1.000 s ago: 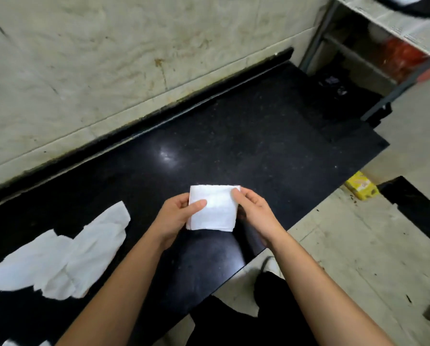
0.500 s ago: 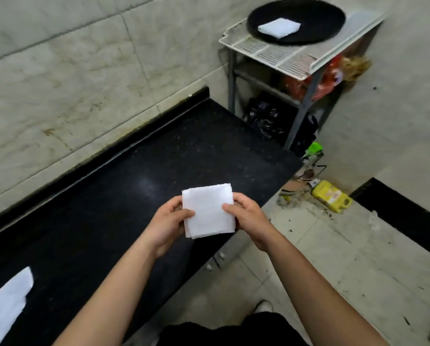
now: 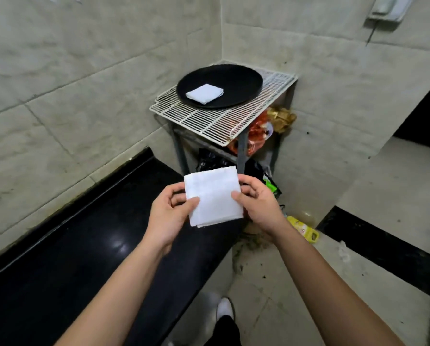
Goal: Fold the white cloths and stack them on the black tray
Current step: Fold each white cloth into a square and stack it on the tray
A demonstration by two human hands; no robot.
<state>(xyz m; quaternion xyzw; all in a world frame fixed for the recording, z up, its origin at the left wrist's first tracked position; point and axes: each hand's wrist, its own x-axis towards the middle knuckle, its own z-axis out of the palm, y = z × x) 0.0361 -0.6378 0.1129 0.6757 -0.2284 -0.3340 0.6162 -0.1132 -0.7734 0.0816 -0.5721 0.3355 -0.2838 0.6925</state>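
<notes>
Two hands on one folded white cloth [image 3: 213,196], held up in the air over the end of the black counter [image 3: 89,245]. Left hand [image 3: 167,216] pinches the cloth's left edge, thumb on top and fingers curled behind. Right hand [image 3: 258,204] does the same on the right edge, thumb pressed on the front. Further back and up, the round black tray [image 3: 238,78] sits on a white wire rack [image 3: 223,121] in the corner, with another folded cloth [image 3: 204,93] already lying flat on it. Right of the rack, a yellow bottle [image 3: 305,229] lies on the floor.
</notes>
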